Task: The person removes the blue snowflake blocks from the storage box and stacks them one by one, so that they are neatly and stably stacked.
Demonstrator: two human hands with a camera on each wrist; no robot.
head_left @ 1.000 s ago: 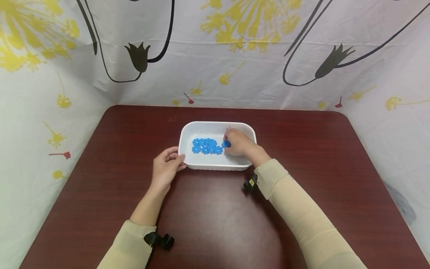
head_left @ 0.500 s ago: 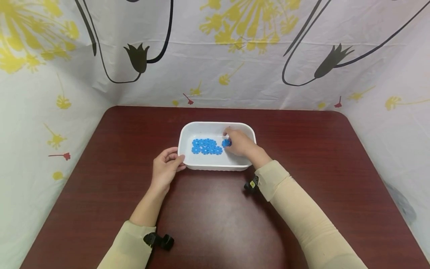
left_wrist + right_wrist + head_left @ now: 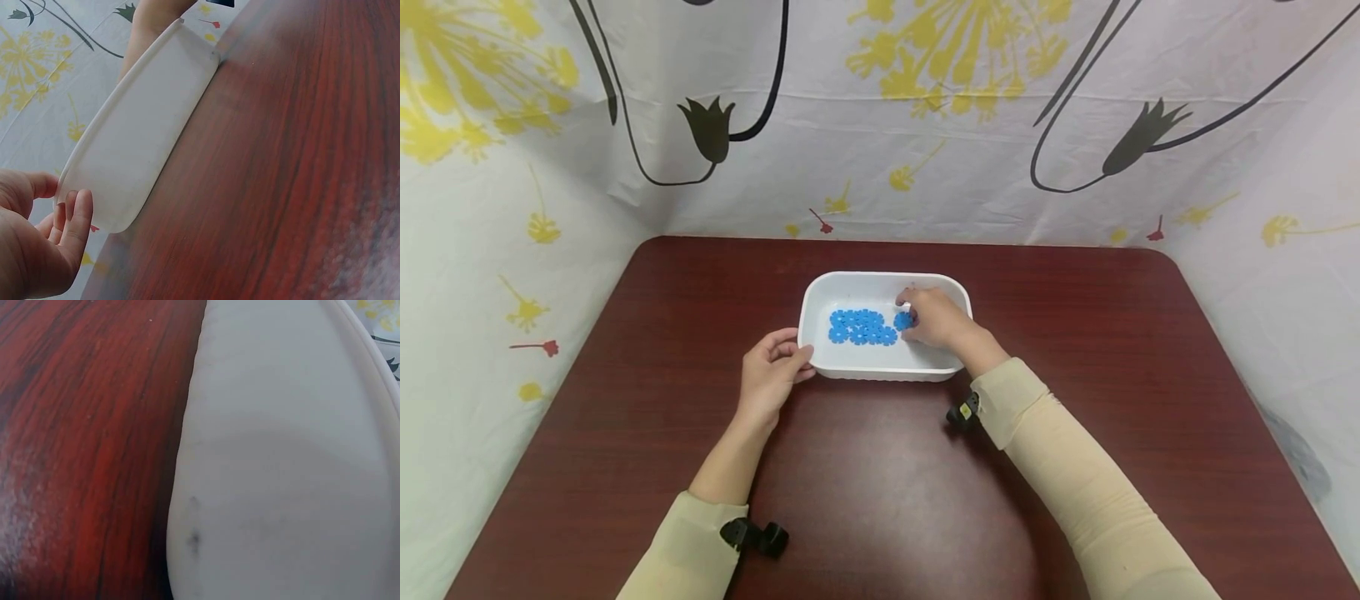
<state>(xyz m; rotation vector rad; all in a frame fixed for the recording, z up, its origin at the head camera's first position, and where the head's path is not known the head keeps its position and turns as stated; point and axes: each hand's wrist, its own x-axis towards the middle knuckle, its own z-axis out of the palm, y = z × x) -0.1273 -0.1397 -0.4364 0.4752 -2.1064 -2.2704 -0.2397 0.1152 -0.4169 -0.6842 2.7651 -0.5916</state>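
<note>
A white plastic tray [image 3: 850,367] stands on the table, with blue snowflake-shaped interlocking discs [image 3: 862,327] laid in two rows on its floor. My left hand [image 3: 767,375] grips the tray's left end, its thumb at the rim and its fingers against the outer wall. The left wrist view also shows this hand [image 3: 37,237] at the tray's corner. Inside the tray, my right hand [image 3: 938,318] has its thumb and index finger spread around a single blue disc [image 3: 902,321] just right of the rows. The right wrist view shows only the tray's outer wall [image 3: 281,456], not the hand.
The tray rests on a dark red wooden table [image 3: 880,483] with rounded far corners. A white cloth [image 3: 970,192] printed with flowers hangs behind and at both sides. Black wrist cameras are strapped at both sleeves.
My right thumb and index finger have parted from the single blue disc, which now shows more fully and lies slightly further left than half a second ago. The left hand has stayed put.
</note>
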